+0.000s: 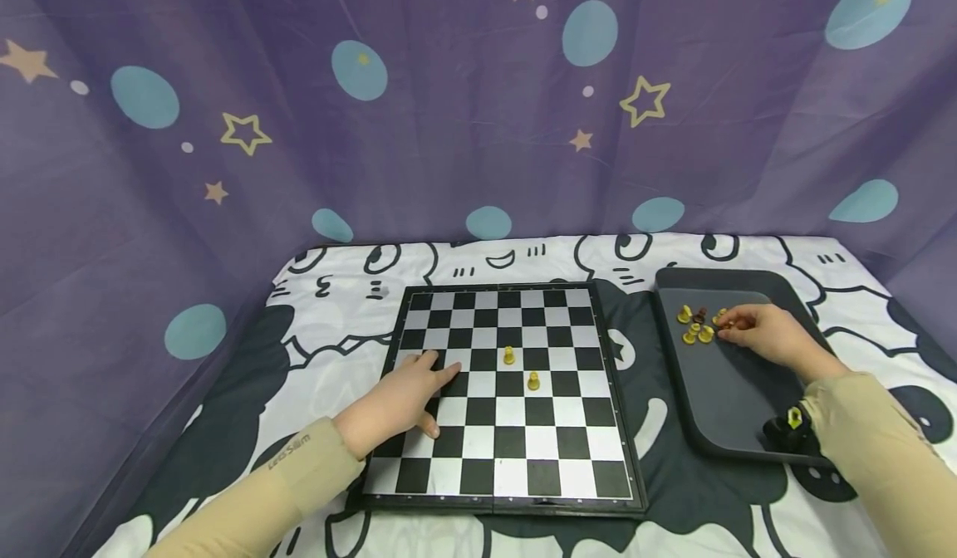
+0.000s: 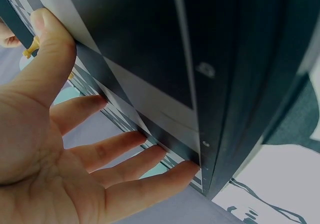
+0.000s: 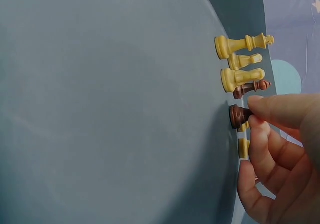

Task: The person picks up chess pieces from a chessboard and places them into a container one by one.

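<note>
My left hand (image 1: 396, 400) rests on the left side of the black-and-white chessboard (image 1: 510, 442). In the left wrist view its fingers are spread, their tips at the squares. Over at the tray, my right hand (image 1: 773, 338) pinches a dark brown chess piece (image 3: 239, 117) between thumb and fingers; its top is hidden by them. Beside that piece stand a yellow king (image 3: 245, 44), other yellow pieces and a brown chess piece (image 3: 252, 88). Two yellow chess pieces, one farther back (image 1: 509, 355) and one nearer (image 1: 534, 381), stand upright near the board's middle.
The dark grey tray (image 1: 736, 400) lies to the right of the board, its raised rim around the pieces. A black object with a yellow mark (image 1: 788, 432) is by the right sleeve. Beneath is a cartoon-print cloth (image 1: 344, 292); a purple curtain (image 1: 463, 143) hangs behind.
</note>
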Motion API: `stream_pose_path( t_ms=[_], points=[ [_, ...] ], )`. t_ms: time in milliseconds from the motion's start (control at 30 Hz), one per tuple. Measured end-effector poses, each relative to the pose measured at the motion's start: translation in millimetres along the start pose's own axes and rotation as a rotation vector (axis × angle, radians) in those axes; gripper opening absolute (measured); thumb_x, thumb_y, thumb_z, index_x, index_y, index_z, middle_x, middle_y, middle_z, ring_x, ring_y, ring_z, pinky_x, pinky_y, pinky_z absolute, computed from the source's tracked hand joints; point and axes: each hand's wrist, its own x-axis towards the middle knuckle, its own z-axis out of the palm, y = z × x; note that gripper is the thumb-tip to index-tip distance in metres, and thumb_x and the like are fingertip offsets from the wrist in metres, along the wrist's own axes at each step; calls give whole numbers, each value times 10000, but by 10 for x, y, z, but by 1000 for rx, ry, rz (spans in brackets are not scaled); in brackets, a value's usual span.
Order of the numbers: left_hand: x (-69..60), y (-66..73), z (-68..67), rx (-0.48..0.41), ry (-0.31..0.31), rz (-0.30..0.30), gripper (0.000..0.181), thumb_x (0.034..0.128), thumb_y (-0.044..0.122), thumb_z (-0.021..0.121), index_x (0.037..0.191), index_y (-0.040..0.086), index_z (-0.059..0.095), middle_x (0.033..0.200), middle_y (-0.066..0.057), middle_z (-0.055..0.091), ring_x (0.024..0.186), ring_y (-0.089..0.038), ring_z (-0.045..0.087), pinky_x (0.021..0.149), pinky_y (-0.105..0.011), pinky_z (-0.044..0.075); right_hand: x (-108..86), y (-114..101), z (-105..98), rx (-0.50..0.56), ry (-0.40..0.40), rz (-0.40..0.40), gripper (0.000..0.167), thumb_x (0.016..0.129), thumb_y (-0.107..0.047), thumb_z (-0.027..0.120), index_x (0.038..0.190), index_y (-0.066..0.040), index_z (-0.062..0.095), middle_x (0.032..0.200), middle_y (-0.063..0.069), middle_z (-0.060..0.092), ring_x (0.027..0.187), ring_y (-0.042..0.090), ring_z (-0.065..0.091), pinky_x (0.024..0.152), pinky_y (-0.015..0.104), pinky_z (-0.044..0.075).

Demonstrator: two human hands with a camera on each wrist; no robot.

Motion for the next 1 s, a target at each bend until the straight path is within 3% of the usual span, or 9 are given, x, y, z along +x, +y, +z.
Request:
stream_pose_path(
  t_ms=[633,1000],
  points=[
    [-19,9,-1,-2,2,11,927,575,323,820,1407,114,468,1389,-259,418,1256,-450,415,1017,-502,414,-56,-38,-62,-25,5,-25,279,873,-178,649,1019,59,653,713,-2,596,629,113,479,532,261,365],
    [-11,-5,1,4,18,16,928,571,323,824,1403,110,473,1376,-247,431,1246,-447,422,1008,-506,420,-83,-81,-148,7,10,-30,332,932,-175,578,1102,109,611,775,85,659,659,140,558,521,275,421]
  ],
)
